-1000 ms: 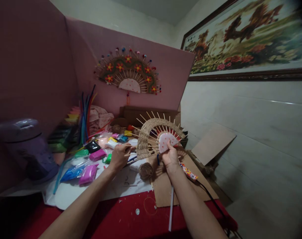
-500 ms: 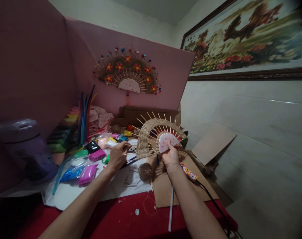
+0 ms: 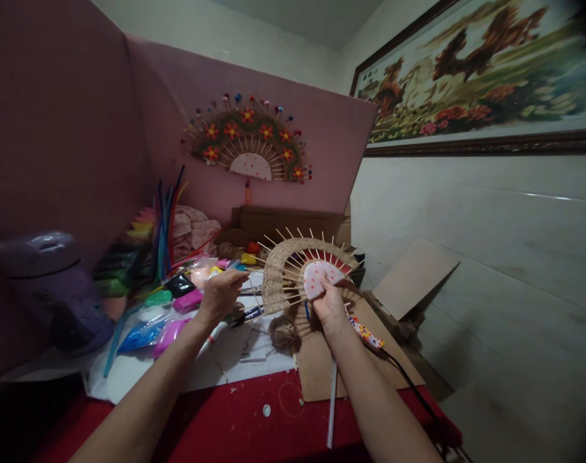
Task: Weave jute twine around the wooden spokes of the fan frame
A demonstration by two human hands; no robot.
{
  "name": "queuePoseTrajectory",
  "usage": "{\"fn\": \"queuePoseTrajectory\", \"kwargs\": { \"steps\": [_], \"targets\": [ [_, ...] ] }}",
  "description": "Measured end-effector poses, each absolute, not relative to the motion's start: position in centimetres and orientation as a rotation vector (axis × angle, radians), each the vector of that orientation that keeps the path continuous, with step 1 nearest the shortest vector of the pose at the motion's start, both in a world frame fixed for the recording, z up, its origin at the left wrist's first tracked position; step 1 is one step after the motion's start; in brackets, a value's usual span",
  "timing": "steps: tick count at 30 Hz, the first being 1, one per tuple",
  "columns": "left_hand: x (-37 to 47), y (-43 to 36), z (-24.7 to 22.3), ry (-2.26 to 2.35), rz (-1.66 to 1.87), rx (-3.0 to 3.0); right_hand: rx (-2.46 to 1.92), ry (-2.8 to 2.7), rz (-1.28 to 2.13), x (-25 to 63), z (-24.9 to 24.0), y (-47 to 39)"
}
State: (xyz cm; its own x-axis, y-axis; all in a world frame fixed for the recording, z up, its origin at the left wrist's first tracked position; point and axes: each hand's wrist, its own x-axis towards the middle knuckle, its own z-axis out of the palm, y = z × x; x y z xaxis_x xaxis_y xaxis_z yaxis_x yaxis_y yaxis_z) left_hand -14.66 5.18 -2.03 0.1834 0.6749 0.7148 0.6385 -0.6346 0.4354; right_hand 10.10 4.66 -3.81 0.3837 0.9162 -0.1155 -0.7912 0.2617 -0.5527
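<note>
A half-round fan frame of thin sticks, with a woven twine band (image 3: 276, 273), is held up over the table. My right hand (image 3: 330, 302) grips it by the white dotted half-disc (image 3: 316, 278), thumb on top. To the left of the fan, my left hand (image 3: 224, 292) is closed in a pinch, with a thin strand of twine running from its fingertips toward the fan's left edge. Below the fan lies a ball of brown twine (image 3: 282, 332).
Coloured clay packets (image 3: 145, 334) and a purple bottle (image 3: 56, 289) are at the left. Cardboard (image 3: 316, 376) and a patterned glue gun (image 3: 366, 332) lie at the right. A decorated fan (image 3: 251, 165) hangs on the pink board (image 3: 331, 141).
My left hand has moved slightly left and up, away from the fan's edge. The fan has tilted and shifted a little left and down in my right hand.
</note>
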Motion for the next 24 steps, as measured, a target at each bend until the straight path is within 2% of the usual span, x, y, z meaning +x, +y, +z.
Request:
{"fn": "queuePoseTrajectory", "kwargs": {
  "steps": [5,12,19,24],
  "targets": [
    [-14.7,3.9,-1.0,1.531,1.464,2.591,-0.615,-0.16,1.208,10.0,-3.7,4.6],
    [-15.0,3.5,0.1,1.524,1.371,2.832,-0.655,-0.194,1.289,9.4,-2.7,3.7],
    [-15.6,4.1,0.0,1.534,1.498,2.59,-0.716,-0.265,1.309,9.1,-2.4,3.3],
    [-15.4,4.8,-0.2,1.273,1.684,2.293,-0.679,-0.254,1.317,9.7,-3.0,3.7]
  ]
}}
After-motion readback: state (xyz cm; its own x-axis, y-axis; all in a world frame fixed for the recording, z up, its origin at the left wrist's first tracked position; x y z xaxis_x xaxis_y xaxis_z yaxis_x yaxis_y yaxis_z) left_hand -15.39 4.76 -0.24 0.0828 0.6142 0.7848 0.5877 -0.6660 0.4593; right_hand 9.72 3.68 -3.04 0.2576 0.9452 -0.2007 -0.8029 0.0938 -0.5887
